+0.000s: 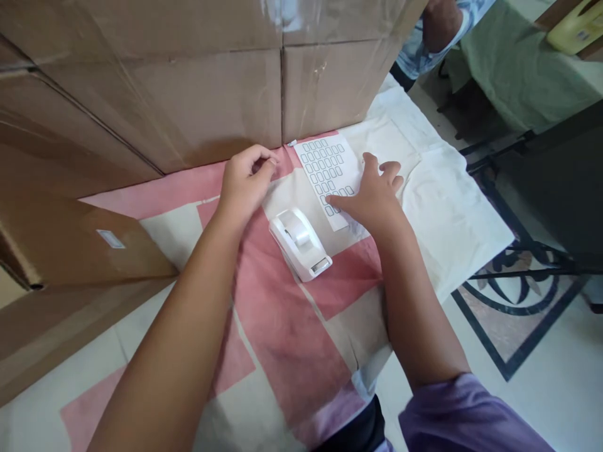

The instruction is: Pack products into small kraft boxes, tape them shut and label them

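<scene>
Cardboard boxes (188, 94) back the worktop (282, 326); right hand (374, 196) rests, fingers spread, on the label sheet (324, 160) lying lengthwise away; left hand (244, 186), fingertips pinched together, just left of it.

So the table (155, 326) is covered with a pink-and-cream patterned cloth (287, 339), and there's a plain white cloth (452, 213) spread over the right end. A white tape dispenser (300, 243) sits mid-table, with a sheet of small labels (325, 164) lying flat just beside it. Big taped cardboard boxes (188, 94) stand along the back, and a smaller cardboard box (70, 245) is on the left.
</scene>
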Action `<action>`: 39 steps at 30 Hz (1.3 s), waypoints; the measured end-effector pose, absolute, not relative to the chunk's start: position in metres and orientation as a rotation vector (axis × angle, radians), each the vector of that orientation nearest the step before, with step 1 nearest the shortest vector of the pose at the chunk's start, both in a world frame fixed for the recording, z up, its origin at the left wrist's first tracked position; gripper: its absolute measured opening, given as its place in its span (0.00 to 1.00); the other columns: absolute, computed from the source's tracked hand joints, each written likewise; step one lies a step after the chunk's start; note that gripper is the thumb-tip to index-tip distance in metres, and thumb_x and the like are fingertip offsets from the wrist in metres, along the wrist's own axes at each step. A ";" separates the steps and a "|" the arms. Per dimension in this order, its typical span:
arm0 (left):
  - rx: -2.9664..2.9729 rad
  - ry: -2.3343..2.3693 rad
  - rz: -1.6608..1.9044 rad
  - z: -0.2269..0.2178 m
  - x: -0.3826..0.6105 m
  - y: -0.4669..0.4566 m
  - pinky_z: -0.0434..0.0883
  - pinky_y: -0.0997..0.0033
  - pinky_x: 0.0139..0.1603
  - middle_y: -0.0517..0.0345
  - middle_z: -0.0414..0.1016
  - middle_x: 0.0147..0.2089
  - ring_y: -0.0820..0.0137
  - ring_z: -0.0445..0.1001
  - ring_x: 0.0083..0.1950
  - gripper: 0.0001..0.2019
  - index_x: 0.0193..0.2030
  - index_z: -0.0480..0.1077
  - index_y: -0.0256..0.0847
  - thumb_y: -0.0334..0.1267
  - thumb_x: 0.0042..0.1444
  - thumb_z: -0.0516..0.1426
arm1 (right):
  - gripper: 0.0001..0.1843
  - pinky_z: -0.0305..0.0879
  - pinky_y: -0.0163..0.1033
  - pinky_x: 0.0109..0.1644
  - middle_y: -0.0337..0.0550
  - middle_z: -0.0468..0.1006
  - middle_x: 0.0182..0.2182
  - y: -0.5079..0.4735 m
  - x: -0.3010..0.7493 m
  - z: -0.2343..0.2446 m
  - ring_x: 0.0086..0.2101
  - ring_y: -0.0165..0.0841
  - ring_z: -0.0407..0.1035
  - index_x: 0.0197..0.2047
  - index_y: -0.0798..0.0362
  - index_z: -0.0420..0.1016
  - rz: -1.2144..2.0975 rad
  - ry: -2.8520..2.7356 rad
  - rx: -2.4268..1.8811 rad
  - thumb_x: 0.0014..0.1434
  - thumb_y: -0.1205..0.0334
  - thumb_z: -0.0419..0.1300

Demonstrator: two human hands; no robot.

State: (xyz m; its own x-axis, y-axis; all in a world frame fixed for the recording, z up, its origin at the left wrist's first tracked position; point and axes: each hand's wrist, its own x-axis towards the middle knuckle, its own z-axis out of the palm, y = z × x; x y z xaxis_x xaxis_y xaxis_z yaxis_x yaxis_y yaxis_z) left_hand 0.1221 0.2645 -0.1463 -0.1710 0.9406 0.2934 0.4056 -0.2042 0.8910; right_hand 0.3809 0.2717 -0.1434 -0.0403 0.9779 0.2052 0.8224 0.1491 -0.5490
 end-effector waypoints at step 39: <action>1.954 1.112 1.403 -0.130 0.137 0.245 0.74 0.61 0.52 0.56 0.72 0.52 0.63 0.74 0.51 0.19 0.51 0.72 0.46 0.35 0.52 0.67 | 0.43 0.78 0.66 0.48 0.53 0.75 0.61 0.259 0.332 -0.106 0.57 0.54 0.75 0.74 0.33 0.38 0.681 -1.956 -1.117 0.65 0.35 0.54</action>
State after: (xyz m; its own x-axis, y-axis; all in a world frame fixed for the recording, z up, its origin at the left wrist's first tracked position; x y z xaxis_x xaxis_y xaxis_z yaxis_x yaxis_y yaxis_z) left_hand 0.1372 0.2449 -0.1298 0.1409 0.8321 0.5364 0.3323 -0.5501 0.7661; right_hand 0.3320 0.2586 -0.1063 -0.3209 0.8780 0.3552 0.4672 0.4729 -0.7470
